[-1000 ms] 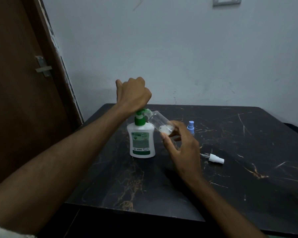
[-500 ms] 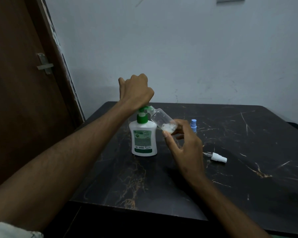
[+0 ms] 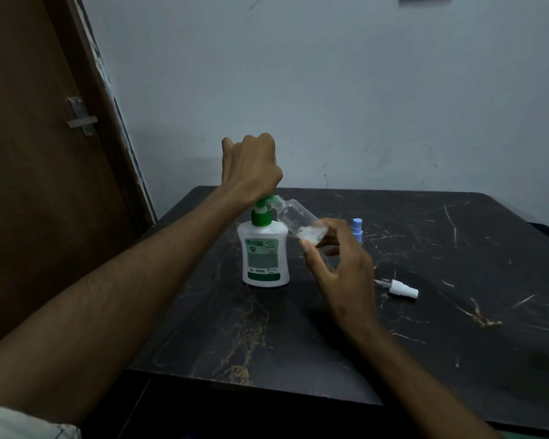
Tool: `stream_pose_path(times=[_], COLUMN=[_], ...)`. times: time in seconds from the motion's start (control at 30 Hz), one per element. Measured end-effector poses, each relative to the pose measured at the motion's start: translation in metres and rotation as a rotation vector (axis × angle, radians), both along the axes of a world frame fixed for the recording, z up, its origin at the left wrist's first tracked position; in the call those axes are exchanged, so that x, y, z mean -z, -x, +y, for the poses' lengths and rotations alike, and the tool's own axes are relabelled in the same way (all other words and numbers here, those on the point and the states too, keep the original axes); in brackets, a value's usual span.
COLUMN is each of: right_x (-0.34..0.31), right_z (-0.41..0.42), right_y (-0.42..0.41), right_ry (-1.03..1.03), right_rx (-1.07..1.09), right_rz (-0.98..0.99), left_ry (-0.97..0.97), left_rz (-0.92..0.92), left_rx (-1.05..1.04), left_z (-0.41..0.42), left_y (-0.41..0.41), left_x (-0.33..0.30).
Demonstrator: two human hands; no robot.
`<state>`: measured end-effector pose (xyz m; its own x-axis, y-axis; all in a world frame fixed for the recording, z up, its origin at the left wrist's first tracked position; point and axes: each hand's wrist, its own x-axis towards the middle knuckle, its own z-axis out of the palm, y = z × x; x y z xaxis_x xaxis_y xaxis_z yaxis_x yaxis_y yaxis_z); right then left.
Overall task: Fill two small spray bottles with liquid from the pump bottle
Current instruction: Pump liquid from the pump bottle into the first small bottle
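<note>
- Two hands are busy: my left hand (image 3: 251, 163) is clenched in a fist on the green pump head of the pump bottle (image 3: 264, 253), which stands upright on the worktop (image 3: 457, 312).
- My right hand (image 3: 343, 267) pinches the base of a clear spray bottle (image 3: 301, 224), tilted, its open neck at the pump's nozzle (a little white liquid sits in its low end).
- Just beyond my right hand stands a blue-capped sprayer (image 3: 357, 229); a white spray top (image 3: 401, 288) lies to its right.
</note>
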<state>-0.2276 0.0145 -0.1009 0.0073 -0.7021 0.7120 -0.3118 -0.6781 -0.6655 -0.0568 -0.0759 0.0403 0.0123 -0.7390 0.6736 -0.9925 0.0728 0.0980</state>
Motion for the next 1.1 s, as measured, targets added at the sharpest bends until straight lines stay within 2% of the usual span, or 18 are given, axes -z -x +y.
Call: stream_pose_path(times=[1.1], right_x=[-0.001], right_z=[0.001], right_y=[0.001], right_ry=[0.020], right_rx=[-0.005], right_rz=[-0.001], left_ry=[-0.057], left_rz=[0.015], left_rx=[0.027], left_z=[0.012], left_y=[0.006], left_x=[-0.007])
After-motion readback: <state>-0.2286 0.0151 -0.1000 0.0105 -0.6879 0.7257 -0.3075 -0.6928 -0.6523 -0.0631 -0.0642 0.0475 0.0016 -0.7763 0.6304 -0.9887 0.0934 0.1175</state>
